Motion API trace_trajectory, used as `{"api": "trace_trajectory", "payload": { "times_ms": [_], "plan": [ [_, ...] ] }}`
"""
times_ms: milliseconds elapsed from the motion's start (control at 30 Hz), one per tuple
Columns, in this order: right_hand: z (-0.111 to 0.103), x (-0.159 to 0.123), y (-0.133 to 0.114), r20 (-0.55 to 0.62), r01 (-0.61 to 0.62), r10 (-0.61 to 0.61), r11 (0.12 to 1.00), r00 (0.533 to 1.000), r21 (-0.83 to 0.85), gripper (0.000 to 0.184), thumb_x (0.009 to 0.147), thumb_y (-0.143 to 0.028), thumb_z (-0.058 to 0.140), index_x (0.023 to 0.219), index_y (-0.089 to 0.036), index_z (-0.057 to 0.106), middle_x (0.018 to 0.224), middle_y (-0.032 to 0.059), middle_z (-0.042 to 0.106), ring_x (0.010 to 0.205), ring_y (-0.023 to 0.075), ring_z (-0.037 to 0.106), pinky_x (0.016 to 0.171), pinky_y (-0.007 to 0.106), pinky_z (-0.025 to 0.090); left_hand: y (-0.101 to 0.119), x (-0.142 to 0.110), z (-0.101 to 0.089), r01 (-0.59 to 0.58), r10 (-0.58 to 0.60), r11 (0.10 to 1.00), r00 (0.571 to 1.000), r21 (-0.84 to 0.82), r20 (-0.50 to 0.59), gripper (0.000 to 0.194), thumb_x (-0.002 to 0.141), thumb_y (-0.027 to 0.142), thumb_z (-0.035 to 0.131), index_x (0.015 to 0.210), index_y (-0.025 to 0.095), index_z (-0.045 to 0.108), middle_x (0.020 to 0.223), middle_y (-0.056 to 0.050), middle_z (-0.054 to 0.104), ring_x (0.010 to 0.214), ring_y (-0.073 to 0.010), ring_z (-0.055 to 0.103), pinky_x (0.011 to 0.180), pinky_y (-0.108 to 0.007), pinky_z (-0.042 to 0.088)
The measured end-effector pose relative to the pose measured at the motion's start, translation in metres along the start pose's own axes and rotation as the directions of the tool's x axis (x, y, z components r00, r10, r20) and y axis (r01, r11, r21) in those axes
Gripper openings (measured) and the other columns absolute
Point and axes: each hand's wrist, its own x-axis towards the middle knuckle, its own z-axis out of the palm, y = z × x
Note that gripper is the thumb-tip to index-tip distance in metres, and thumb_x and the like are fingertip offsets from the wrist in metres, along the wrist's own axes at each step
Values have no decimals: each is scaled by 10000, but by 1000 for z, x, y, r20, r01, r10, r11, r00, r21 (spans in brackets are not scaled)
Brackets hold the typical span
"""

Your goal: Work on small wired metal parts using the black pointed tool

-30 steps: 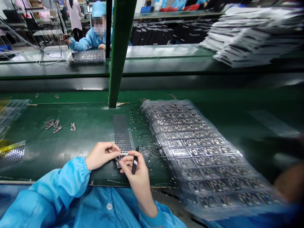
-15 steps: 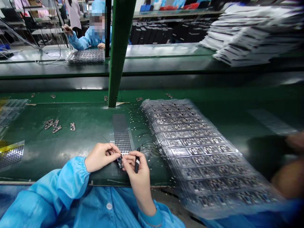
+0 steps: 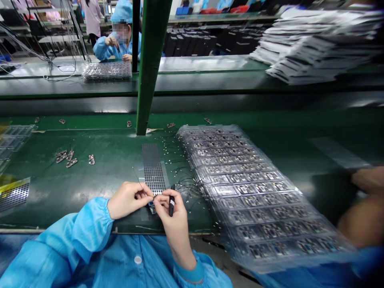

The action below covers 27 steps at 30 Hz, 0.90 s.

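A small circuit board [image 3: 152,208] is at my fingertips, just above the near edge of the green bench. My left hand [image 3: 127,200] is closed, thumb and forefinger pinching a thin black wire [image 3: 137,177] that sticks up behind them. My right hand [image 3: 175,216] is closed too, with black tweezers [image 3: 171,206] marked by a white band lying across its fingers. Its thumb and fingertips meet the left fingertips at the board, and the exact contact is hidden. Right behind the hands lies a sheet of small dark square stickers [image 3: 153,170].
Stacked clear trays [image 3: 240,176] of boards stand at right, wires trailing from their left side. Loose boards [image 3: 71,156] lie at left. A green post [image 3: 151,68] rises ahead. Another person's arm [image 3: 364,216] is at far right; a co-worker [image 3: 115,48] sits opposite.
My hands stay together at the board with only slight movement; the wire's free end has swung right. Boards on the far belt have shifted left. The co-worker's raised hand has come inward.
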Motion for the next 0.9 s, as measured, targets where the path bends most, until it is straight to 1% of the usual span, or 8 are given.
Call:
{"api": "trace_trajectory", "payload": {
  "times_ms": [133,333,400,533,667,767,833,900],
  "plan": [
    [3,-3,-4,-47,49,-51,998,998,-41,241,721,-215,664,884,-208,487,715,-15,605,657,140,614,622,264,521,-2,1,4,63,-62,997,998,-49,14,157,793,275,581,850,141,640,712,-16,645,630,-111,586,565,-181,463],
    [-1,-5,-4,-50,88,-92,993,995,-80,216,752,-266,669,886,-209,509,728,-8,621,671,146,627,640,274,539,-5,3,5,152,-147,981,988,-123,52,168,779,290,585,738,136,636,612,1,606,567,-100,545,510,-175,424],
    [-11,-5,-2,-46,40,-43,997,998,-66,209,823,-356,606,944,-204,530,729,5,643,667,152,635,645,289,545,-5,5,2,169,-163,970,985,-172,53,158,775,281,579,737,136,627,608,1,600,560,-102,547,514,-182,429],
    [-39,-8,0,0,-127,128,992,992,20,452,889,-528,440,1178,-190,523,636,-8,611,512,125,576,476,247,521,-6,7,-4,183,-174,964,983,-195,59,151,780,279,562,750,141,616,621,0,604,581,-113,570,552,-202,448],
    [-53,-14,1,46,-215,217,976,975,-39,508,828,-553,532,1160,-173,593,852,76,664,677,170,639,532,282,564,-7,7,-5,192,-185,976,980,-99,76,170,794,292,557,753,142,627,621,0,617,585,-116,569,559,-206,437],
    [-52,-15,0,83,-179,190,976,978,-123,418,798,-506,599,1034,-169,672,746,60,665,626,169,633,528,285,564,-7,5,-3,134,-123,990,972,-42,199,162,805,277,554,764,144,637,681,-15,657,627,-124,596,582,-209,444],
    [-51,-14,0,97,-130,149,976,984,-176,356,780,-478,627,934,-168,709,676,38,634,546,144,598,476,260,544,-8,3,-1,53,-39,998,950,-37,311,138,807,251,560,760,147,638,809,-44,691,731,-141,633,637,-216,462],
    [-51,-13,-1,104,-96,121,971,987,-220,332,767,-470,636,871,-166,721,675,37,624,524,137,585,433,240,525,-9,1,1,-21,28,1000,927,-22,373,121,801,224,574,724,148,628,929,-71,692,833,-157,644,684,-224,472]
  ]
}}
